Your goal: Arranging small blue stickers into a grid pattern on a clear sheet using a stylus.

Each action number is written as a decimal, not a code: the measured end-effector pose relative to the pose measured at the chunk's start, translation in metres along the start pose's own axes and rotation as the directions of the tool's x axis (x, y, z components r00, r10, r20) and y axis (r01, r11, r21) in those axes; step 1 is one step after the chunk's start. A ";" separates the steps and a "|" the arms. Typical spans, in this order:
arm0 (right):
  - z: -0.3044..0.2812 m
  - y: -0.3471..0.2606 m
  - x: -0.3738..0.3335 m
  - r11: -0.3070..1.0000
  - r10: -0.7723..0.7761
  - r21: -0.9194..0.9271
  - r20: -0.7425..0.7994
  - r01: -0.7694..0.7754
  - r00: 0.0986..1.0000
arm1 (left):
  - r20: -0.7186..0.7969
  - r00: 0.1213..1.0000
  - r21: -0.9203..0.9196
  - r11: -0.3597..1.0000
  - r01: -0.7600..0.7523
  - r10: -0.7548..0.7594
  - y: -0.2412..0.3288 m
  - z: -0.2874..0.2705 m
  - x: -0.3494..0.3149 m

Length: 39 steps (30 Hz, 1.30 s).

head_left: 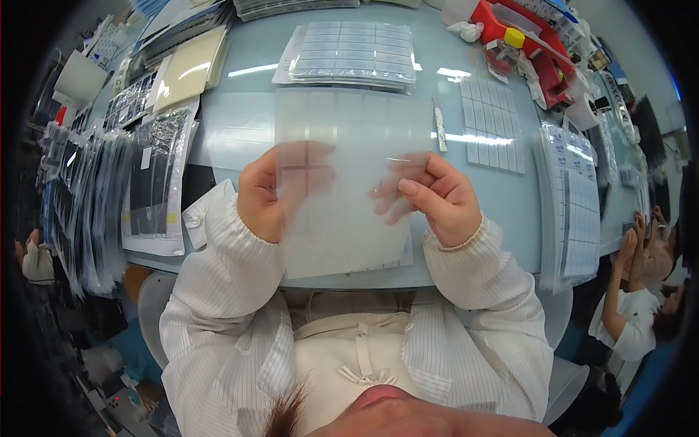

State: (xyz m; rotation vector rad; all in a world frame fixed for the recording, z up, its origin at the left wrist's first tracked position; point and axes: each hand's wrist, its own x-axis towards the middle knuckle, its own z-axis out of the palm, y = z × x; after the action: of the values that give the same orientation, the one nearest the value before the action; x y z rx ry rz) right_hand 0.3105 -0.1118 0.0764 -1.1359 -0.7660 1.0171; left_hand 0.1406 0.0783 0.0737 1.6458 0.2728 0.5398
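Note:
A large, frosted translucent sheet (342, 237) hangs between my hands over the front of the table, with faint straight lines crossing near its left side. My left hand (260, 191) is at the sheet's left edge, its curved fingers and thumb showing blurred through the material. At the right edge my right hand (445, 198) grips the sheet, thumb on the near face and the other fingers behind, dimly visible. Just right of the sheet's upper part lies a slim white tool (440, 130), its kind unclear.
Behind the sheet sits a stack of gridded label sheets (353, 54); another gridded sheet (491, 124) lies at right. Upright plastic-sleeved sheets (84, 204) crowd the left, packed sheets (579, 218) the right. A yellow-capped bottle (504, 54) stands by a red bin (550, 69). Another person (633, 306) sits far right.

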 end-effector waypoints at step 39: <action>0.019 0.018 0.003 0.927 0.359 0.070 0.133 -0.370 0.924 | 0.188 0.980 -0.489 0.858 0.157 -0.072 -0.029 -0.013 0.010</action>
State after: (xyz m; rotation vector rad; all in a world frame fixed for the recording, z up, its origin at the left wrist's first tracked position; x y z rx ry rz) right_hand 0.2905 -0.1004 0.0644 -1.1694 -0.6017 1.4291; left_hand 0.1465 0.0987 0.0481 1.1450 0.0935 0.3424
